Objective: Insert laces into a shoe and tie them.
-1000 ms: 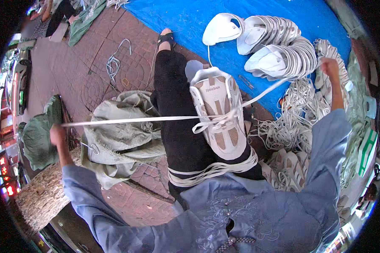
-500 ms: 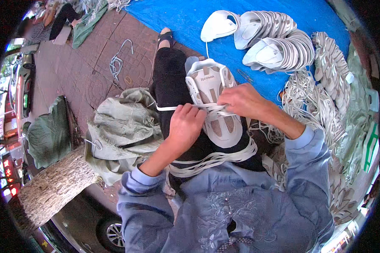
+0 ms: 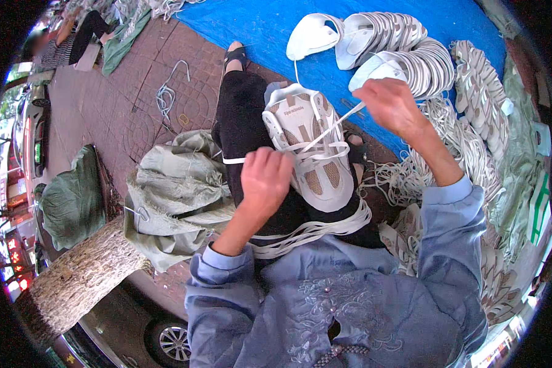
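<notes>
I see the shoe (image 3: 306,130), axis 11-to-5, at 2 o'clock from the nearer left hand (image 3: 267,176), grip unclear; right hand (image 3: 391,107) pinches lace (image 3: 343,120).

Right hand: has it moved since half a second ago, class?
Yes: the right hand has moved up and rightward, off the shoe upper and toward the nearer stack of pale pieces.
</notes>
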{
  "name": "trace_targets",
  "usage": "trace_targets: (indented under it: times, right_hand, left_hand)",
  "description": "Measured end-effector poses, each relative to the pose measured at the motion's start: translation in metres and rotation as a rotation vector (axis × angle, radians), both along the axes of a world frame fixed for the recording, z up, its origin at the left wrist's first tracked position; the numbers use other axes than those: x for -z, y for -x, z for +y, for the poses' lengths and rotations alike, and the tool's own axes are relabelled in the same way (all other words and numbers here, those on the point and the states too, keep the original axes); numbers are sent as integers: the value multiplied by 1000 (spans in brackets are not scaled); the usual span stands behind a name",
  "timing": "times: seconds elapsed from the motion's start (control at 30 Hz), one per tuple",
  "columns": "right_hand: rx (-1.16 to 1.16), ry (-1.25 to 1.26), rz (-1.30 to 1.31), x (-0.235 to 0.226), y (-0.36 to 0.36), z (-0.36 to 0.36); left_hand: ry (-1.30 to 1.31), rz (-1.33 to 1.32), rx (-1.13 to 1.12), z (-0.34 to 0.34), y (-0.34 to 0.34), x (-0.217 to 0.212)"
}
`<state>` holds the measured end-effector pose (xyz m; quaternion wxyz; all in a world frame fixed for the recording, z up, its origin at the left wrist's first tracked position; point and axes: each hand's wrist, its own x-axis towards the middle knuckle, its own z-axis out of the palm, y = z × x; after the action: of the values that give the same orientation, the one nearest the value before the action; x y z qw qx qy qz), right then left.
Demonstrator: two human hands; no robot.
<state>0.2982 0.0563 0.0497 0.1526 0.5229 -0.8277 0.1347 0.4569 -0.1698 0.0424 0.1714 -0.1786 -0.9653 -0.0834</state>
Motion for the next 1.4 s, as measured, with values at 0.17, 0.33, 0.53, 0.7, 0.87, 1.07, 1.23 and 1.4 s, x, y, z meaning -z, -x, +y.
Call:
trace_targets:
  times: [0.17,0.33,0.53,0.7,0.87,1.07,1.23,1.4]
  right_hand:
    - [198,132,29,35,36,13]
    - [267,35,-174,73,32,4]
    - [-178,178,-497,5,-63,-18]
    - [-167,-150,-158,19,-69,-22]
    - [-180,120,-361,4,-68,-20]
    - [-211,201,28,2,-63,-23]
    - [-107,247,-122,20,-62,-19]
    - [-128,293,-820,4,-64,-28]
  left_hand:
    - [51,-3,-103,7,-7,16]
    - [-117,47,-87,0,-1,3]
    - [109,-13,-16,-10,13,-2]
    - [65,-51,70,-17,19,-5]
    - [-88,-126,52,-11,17,-21]
    - [-391,-347,60,30,18,-15]
    - [-742,-872,60,12,36,-11]
    - [-546,-503,14,23,25,-13]
